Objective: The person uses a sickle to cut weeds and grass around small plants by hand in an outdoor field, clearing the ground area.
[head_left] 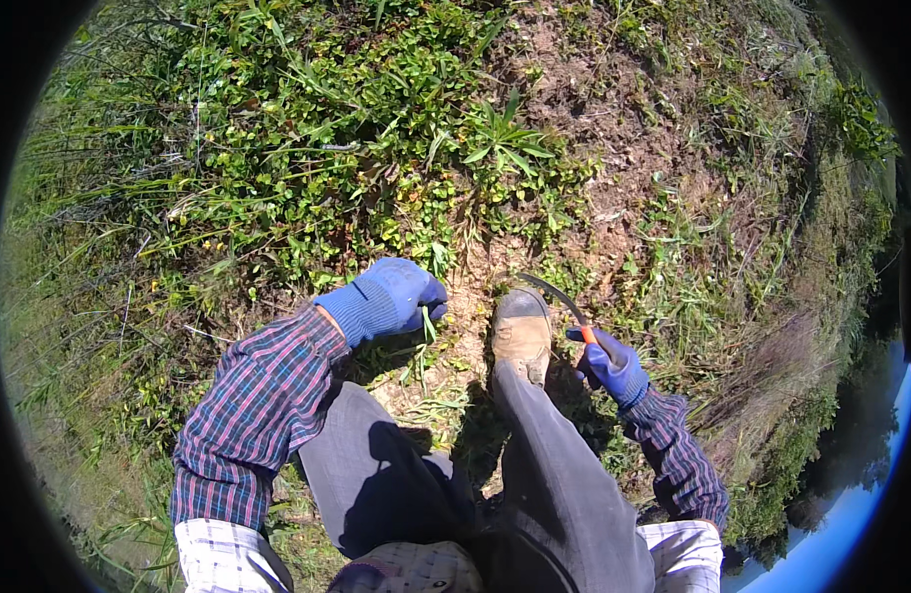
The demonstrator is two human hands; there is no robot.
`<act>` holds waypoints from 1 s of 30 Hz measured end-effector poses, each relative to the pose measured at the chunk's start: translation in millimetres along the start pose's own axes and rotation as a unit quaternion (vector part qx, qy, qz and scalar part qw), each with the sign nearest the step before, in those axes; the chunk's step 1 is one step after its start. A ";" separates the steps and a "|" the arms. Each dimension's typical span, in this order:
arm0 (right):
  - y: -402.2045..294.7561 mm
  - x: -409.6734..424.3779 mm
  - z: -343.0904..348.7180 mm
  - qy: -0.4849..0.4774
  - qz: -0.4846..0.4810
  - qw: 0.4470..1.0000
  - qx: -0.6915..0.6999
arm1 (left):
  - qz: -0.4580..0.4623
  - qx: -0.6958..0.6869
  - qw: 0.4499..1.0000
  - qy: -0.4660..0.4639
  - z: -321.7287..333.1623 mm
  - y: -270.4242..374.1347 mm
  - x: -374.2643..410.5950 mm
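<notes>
My right hand (611, 367), in a blue work glove, grips the orange handle (589, 335) of a sickle. Its dark curved blade (557, 291) arcs over the ground just past the toe of my tan boot (520, 333). My left hand (403, 296), also gloved in blue, is closed with its fingers curled. Green grass blades (428, 326) hang below those fingers, seemingly pinched in them. Bare soil (466, 304) lies between the left hand and the boot.
Low leafy plants (299, 148) cover the slope ahead and to the left. A taller weed (509, 137) rises ahead. Brown soil with cut stalks (611, 133) runs up the right side. Long grass (70, 296) leans in at far left; bushes (804, 445) stand at far right.
</notes>
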State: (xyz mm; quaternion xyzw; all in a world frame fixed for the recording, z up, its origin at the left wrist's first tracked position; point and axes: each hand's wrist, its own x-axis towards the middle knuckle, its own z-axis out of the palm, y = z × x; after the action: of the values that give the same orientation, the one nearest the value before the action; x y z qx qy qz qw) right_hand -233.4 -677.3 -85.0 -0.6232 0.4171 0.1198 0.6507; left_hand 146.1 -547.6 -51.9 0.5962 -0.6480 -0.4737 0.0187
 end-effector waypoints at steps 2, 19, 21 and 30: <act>-11.0 22.8 4.8 0.054 -0.034 0.997 0.045 | 0.060 -0.008 0.993 -0.098 2.3 26.2 -4.4; -26.7 79.1 38.1 0.013 -0.050 0.978 0.200 | -0.184 0.388 0.896 0.112 -106.8 -9.7 123.2; -24.9 54.2 35.3 -0.009 0.005 0.956 0.294 | -0.151 0.350 0.924 -0.001 -105.0 -6.7 105.4; -87.8 111.2 5.8 0.092 -0.170 0.948 0.254 | -0.178 0.297 0.927 -0.146 -107.1 7.9 52.1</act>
State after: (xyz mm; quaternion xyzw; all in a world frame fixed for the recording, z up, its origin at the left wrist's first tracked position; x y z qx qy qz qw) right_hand -102.5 -729.5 -100.2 -0.5072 0.3796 -0.1601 0.7570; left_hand 188.2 -653.4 -16.0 0.6040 -0.6382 -0.3365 -0.3386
